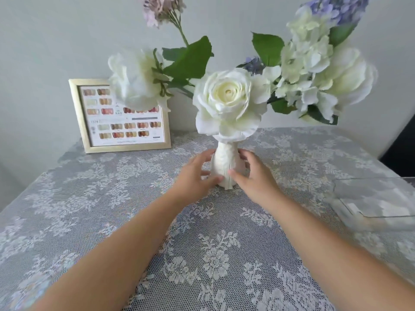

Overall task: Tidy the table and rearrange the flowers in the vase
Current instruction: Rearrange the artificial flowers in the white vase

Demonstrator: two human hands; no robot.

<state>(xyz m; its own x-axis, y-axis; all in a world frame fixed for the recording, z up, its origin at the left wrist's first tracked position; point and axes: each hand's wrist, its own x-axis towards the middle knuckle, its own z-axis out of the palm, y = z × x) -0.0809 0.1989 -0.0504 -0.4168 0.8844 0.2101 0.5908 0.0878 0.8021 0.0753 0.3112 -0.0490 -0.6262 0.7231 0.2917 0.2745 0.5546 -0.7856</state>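
Lace tablecloth [215, 261] fills the near view, and both bare forearms reach across it to the white vase [223, 168] standing upright mid-table. Left hand [195, 173] and right hand [253, 176] cup the vase's bulb from either side, fingers spread and curled loosely against it, with the base resting on the cloth between the palms. Above the narrow neck sits a big white rose [226, 102] among other blooms, a gold picture frame [121, 115] leaning at the wall beyond.

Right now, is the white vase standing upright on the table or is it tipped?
Upright: the vase stands on its base on the lace tablecloth, neck pointing up, with the left hand and right hand cupping its sides.
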